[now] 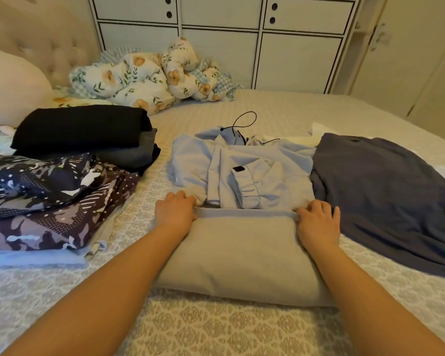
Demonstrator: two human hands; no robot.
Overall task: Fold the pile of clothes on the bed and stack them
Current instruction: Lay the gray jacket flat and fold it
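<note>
At six o'clock on the bed [280, 104], the pale blue jacket [242, 242] lies half folded (soft, light, slippery); left hand [175, 210] and right hand [318, 220] pinch its hem corners, the best hold.

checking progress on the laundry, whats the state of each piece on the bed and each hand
light blue jacket: half folded, hem turned up
left hand: grips the hem's left end
right hand: grips its right end
black garment: folded, stacked
patterned garment: folded
dark blue garment: spread out, unfolded
floral quilt: bunched up
</note>
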